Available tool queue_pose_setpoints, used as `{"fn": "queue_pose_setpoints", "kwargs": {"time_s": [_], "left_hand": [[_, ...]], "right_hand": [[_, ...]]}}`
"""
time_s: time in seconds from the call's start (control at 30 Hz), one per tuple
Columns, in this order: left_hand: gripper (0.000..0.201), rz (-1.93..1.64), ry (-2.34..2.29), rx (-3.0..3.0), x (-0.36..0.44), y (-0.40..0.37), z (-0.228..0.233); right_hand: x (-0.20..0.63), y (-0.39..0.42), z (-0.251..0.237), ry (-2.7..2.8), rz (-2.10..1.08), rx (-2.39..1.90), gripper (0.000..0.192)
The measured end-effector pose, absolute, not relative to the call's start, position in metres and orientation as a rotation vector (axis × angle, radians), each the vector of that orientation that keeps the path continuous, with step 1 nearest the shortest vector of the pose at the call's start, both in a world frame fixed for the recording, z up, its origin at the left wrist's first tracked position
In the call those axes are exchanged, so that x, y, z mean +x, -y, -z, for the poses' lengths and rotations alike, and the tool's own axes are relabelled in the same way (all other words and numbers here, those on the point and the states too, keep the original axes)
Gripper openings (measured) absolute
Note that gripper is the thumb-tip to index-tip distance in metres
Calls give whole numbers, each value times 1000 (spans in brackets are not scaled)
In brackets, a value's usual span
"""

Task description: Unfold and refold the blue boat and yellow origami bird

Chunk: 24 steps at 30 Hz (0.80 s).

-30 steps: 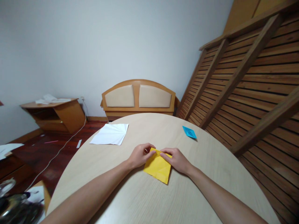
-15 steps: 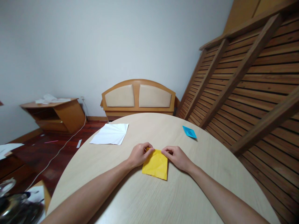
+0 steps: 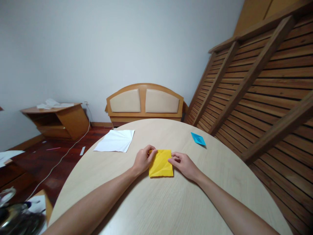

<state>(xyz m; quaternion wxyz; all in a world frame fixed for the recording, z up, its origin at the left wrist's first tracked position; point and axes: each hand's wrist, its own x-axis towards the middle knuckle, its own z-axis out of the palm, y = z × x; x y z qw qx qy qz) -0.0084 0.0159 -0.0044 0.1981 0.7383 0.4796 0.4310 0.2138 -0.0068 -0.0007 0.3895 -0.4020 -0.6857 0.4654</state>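
Observation:
A folded yellow paper square [image 3: 160, 163] lies flat on the round pale wooden table [image 3: 171, 202]. My left hand [image 3: 143, 160] pinches its left edge near the far corner. My right hand [image 3: 184, 165] grips its right edge with curled fingers. Both forearms reach in from the near side of the table. The paper sits square to me, with creases showing on its top face.
A white creased sheet [image 3: 115, 141] lies at the table's far left. A small blue folded paper [image 3: 198, 138] rests at the far right. Behind the table stands a wooden headboard [image 3: 145, 103]; slatted wooden frames [image 3: 256, 94] lean at the right. A low cabinet [image 3: 56, 120] stands at the left.
The yellow paper has turned from a tilted diamond to square with me and has slid a little farther away. Both hands moved with it along its side edges.

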Motion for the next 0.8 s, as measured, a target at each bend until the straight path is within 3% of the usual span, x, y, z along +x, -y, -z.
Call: {"fn": "queue_pose_setpoints", "kwargs": {"time_s": [0.33, 0.57, 0.8], "left_hand": [[28, -1137, -1312, 2098, -7, -12, 2], [28, -1185, -1352, 2080, -9, -17, 6], [25, -1251, -1442, 1981, -12, -23, 8]], "right_hand": [[218, -2, 6, 1721, -954, -1102, 37], [216, -1, 8, 1627, -1096, -1075, 46], [214, 0, 10, 1691, -1024, -1057, 53]]}}
